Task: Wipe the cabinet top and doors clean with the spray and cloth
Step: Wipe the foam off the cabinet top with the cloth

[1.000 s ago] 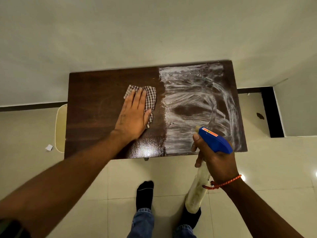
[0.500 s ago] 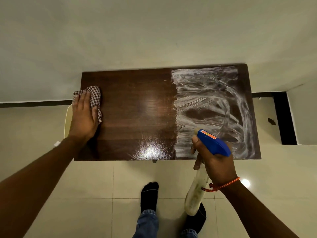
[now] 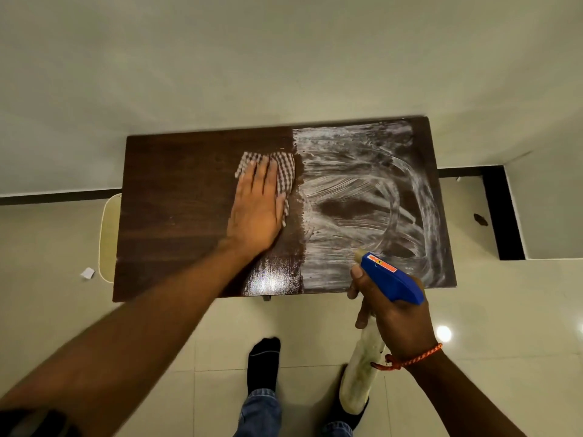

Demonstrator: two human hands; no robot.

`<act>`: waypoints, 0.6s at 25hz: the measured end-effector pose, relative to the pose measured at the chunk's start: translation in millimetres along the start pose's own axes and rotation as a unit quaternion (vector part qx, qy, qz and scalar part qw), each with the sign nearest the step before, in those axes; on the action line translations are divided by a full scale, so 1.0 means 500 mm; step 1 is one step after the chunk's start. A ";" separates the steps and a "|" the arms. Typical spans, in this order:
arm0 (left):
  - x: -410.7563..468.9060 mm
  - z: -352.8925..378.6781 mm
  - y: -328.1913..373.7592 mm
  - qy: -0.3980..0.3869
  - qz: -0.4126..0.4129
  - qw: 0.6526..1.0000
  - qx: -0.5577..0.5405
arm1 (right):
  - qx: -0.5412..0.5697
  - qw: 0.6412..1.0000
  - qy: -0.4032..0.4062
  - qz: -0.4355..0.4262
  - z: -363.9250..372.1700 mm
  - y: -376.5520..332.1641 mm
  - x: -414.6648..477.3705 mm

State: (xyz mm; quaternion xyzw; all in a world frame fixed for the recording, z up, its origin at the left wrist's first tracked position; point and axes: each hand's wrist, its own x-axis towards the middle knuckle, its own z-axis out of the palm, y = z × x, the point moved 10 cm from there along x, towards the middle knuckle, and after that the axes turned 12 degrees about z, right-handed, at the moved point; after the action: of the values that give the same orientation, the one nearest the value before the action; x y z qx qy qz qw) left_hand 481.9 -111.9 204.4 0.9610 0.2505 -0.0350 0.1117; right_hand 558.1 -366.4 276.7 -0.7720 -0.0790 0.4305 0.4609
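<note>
Nearest are 2 feet in black socks [image 3: 263,361] and jeans cuffs on the pale floor tiles [image 3: 157,335]. Just above them the right hand [image 3: 396,320], an orange thread bracelet [image 3: 410,361] at its wrist, is wrapped tight around the neck of the spray bottle [image 3: 362,376]; the blue trigger head [image 3: 389,279] sits over the cabinet's near edge and the cloudy body hangs toward the floor. Farther on, the dark wooden cabinet top [image 3: 176,216] stands against the wall [image 3: 284,58]. The left hand [image 3: 257,212] lies flat, fingers together, pressing the checked cloth [image 3: 285,171] onto the wood about mid-top. The cloth meets the edge of the white smeared streaks [image 3: 362,184] covering the right half; the left half looks dark and glossy.
</note>
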 end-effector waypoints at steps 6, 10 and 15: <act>0.141 -0.018 -0.056 0.038 -0.008 0.999 -0.007 | 0.023 1.000 0.010 0.002 -0.019 0.003 -0.012; 0.031 0.013 0.066 0.021 0.031 0.999 -0.038 | 0.012 1.000 0.017 -0.002 -0.017 -0.003 -0.020; -0.241 0.079 0.198 -0.006 0.032 0.998 -0.058 | 0.011 1.000 0.009 0.000 -0.010 0.003 -0.033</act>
State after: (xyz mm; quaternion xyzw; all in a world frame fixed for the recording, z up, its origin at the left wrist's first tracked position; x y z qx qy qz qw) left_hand 424.7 -262.6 200.3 0.9601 0.2210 -0.0227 0.1700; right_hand 551.4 -378.9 286.2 -0.7708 -0.0701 0.4243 0.4701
